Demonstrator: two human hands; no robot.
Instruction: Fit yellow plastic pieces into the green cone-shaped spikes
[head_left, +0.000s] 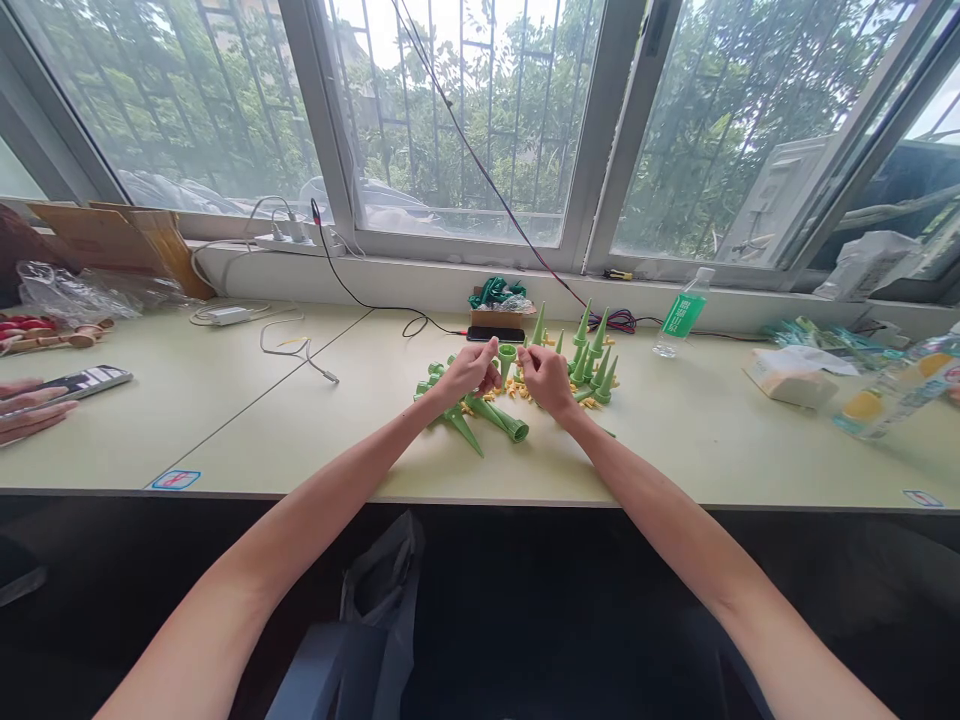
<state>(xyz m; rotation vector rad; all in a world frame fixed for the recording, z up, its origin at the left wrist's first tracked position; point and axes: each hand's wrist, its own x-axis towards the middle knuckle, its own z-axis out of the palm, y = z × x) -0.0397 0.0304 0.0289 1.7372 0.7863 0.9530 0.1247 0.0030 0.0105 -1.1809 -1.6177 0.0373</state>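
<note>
The left hand grips a green plastic cone mouth up, seemingly to keep its opening accessible; at the cone's 3 o'clock, the right hand has its fingertips drawn together, any pinched item hidden; beyond it, green cones stand point-up, likely steadied by broad bases; loose green cones lie at 6 o'clock near scattered yellow pieces.
</note>
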